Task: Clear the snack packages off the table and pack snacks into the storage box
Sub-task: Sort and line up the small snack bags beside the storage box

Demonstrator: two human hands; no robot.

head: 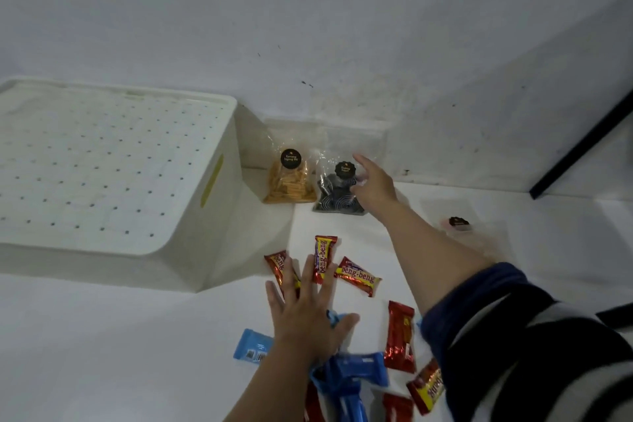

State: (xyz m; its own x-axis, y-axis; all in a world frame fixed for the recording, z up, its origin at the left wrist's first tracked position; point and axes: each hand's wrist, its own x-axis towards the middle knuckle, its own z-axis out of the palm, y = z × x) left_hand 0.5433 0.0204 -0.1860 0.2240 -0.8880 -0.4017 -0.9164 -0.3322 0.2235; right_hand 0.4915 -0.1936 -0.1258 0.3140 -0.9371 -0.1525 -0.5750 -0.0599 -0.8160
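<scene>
A white storage box (205,216) with a dotted lid (102,164) stands at the left on the white table (102,336). Two clear bags lean on the wall: one with yellow sticks (290,181), one with dark rolled snacks (337,195). My right hand (373,181) reaches to the dark bag, fingers relaxed, touching its right side. My left hand (305,315) lies flat with spread fingers over red Beng-Beng bars (358,276) and blue wrappers (346,373). More red bars (399,336) lie near my right sleeve.
A third clear packet with a dark label (459,223) lies flat at the right. A black bar (582,147) runs diagonally along the right wall. The white wall (308,27) rises right behind the bags.
</scene>
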